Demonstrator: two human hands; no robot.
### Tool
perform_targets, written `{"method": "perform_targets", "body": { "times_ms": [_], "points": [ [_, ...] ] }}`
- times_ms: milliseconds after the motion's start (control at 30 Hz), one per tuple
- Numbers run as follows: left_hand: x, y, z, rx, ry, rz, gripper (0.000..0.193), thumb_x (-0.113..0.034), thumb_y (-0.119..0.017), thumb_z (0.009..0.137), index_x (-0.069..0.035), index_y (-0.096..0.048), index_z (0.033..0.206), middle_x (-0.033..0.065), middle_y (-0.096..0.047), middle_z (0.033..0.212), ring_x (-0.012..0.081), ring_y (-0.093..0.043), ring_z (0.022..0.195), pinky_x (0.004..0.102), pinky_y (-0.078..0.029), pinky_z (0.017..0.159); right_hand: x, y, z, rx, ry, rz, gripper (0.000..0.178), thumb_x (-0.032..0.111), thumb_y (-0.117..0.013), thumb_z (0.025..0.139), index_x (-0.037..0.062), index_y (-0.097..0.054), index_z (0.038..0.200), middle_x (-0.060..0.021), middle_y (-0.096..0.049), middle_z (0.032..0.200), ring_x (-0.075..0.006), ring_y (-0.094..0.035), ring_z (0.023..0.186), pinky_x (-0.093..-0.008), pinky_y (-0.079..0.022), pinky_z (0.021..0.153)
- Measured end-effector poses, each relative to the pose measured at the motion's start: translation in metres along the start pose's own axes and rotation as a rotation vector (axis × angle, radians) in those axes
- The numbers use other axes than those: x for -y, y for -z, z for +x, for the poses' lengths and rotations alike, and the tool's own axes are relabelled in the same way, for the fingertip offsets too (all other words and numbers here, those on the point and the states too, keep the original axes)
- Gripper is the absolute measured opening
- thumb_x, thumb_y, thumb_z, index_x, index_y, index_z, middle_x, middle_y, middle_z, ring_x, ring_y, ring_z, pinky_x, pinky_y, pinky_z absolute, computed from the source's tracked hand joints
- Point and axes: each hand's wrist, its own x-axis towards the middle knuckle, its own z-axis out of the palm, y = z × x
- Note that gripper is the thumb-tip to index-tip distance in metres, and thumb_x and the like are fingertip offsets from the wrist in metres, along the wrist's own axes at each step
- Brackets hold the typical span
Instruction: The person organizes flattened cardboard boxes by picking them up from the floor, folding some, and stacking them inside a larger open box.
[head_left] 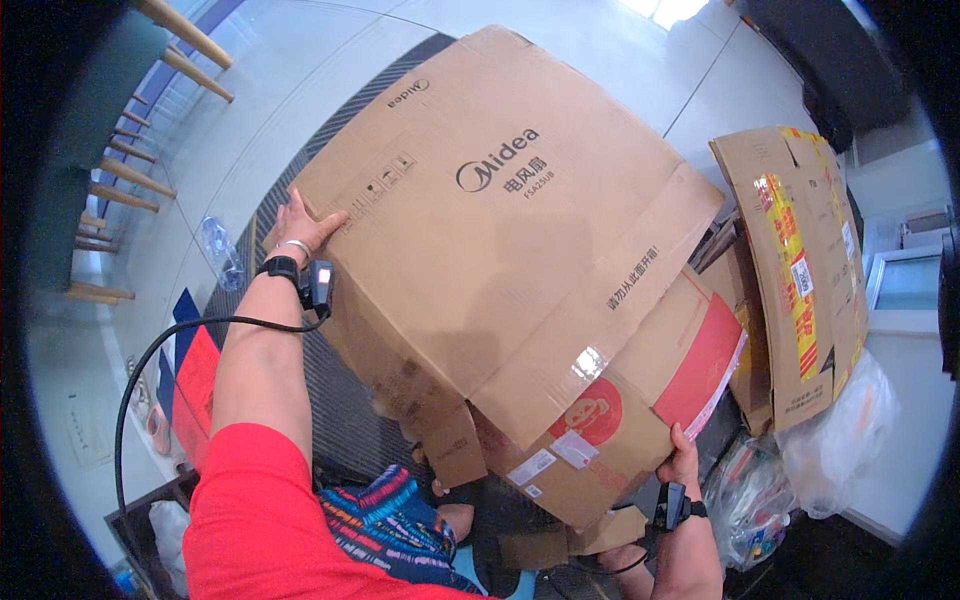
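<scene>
A large brown cardboard box [440, 270], squashed nearly flat and tilted, fills the middle with dark print on its face. On its left edge my left hand [308, 222] has a grip, thumb over the top face and fingers along the corner. Under its near right side lies a second cardboard carton [640, 400] with a red panel, a round red print and white labels. My right hand [682, 462] holds that carton's right edge, thumb up and the other fingers mostly hidden. Loose flaps [455, 445] hang at the near side. Both wrists carry strapped devices with cables.
Another folded cardboard sheet [785, 290] with yellow-red tape stands at the right. Clear plastic bags [755, 495] bulge below it. A dark striped mat [350, 420] lies under the boxes. Stools with wooden legs [125, 195] and a plastic bottle [222, 252] are on the left.
</scene>
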Motion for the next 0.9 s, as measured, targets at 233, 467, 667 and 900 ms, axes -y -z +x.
{"method": "perform_targets", "body": {
  "times_ms": [233,467,667,900],
  "points": [
    [-0.01,-0.008,0.006,0.044,-0.027,0.021,0.097,-0.049,-0.067,0.06,0.001,-0.019,0.129,0.0215,-0.045,0.118,0.031,-0.045,0.109,0.0352,-0.036,0.091,-0.001,-0.044,-0.001,0.053,0.002,0.027,0.043,0.021,-0.053,0.081,0.0022,-0.041,0.117,-0.0134,-0.052,0.109,-0.0281,-0.053,0.096,-0.0418,-0.041,0.086],
    [-0.001,-0.014,0.017,0.067,-0.08,0.078,0.088,-0.052,-0.066,0.06,0.004,-0.034,0.12,0.0211,-0.048,0.115,0.0308,-0.046,0.108,0.0337,-0.037,0.09,-0.04,-0.09,0.016,0.046,-0.008,0.19,0.044,0.015,-0.055,0.08,0.0036,-0.039,0.118,-0.011,-0.051,0.111,-0.0264,-0.052,0.098,-0.0408,-0.04,0.086],
    [-0.014,-0.01,0.01,0.13,-0.025,0.097,0.082,-0.053,-0.064,0.06,-0.002,-0.038,0.118,0.019,-0.045,0.118,0.0295,-0.039,0.114,0.0363,-0.033,0.094,-0.036,-0.069,0.014,0.081,-0.114,0.161,0.05,0.019,-0.058,0.078,0.005,-0.037,0.121,-0.0103,-0.047,0.117,-0.0257,-0.047,0.105,-0.0401,-0.037,0.09],
    [-0.009,-0.001,0.008,0.082,-0.112,0.167,0.093,-0.06,-0.059,0.059,0.001,-0.032,0.124,0.022,-0.049,0.112,0.033,-0.047,0.105,0.0362,-0.037,0.089,-0.034,-0.074,0.004,0.07,-0.094,0.165,0.049,0.037,-0.048,0.084,0.0047,-0.038,0.119,-0.01,-0.049,0.115,-0.0259,-0.047,0.105,-0.0402,-0.036,0.09]
  ]
}}
